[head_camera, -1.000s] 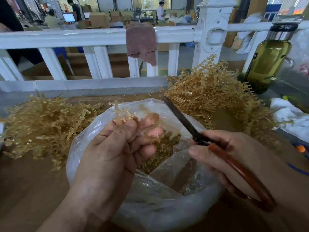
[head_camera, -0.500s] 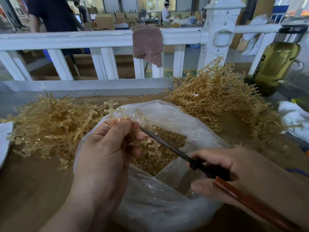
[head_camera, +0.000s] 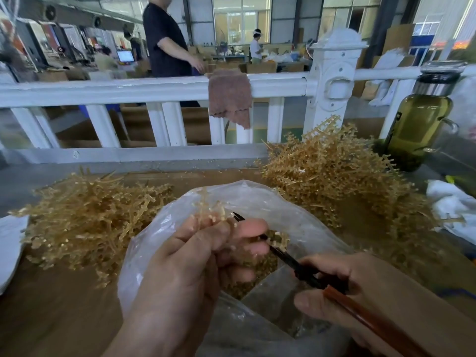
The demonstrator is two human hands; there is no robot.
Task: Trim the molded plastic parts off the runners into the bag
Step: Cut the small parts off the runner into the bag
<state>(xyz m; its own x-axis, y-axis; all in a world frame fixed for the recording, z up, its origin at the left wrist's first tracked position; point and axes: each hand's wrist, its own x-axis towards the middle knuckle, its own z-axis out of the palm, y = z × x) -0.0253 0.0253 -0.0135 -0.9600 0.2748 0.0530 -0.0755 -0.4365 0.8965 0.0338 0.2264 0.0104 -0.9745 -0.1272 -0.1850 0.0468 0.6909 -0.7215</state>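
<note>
Amber runner [head_camera: 207, 211], pinched in fingers of the left hand [head_camera: 190, 261] over the bag [head_camera: 304, 222], now meets scissors [head_camera: 280, 255] advanced by the gripping right hand [head_camera: 365, 287]; cutting is likely imminent.

Soft daylight, bright rear windows, edges warped.

ahead of you a white railing [head_camera: 154, 88] runs along the far edge of the wooden table [head_camera: 51, 318], a brown cloth [head_camera: 229, 99] draped over its top rail. beyond it is a daylit factory hall with tall windows [head_camera: 240, 19], cardboard boxes [head_camera: 260, 67] and a person [head_camera: 164, 42] in a dark shirt.
</note>
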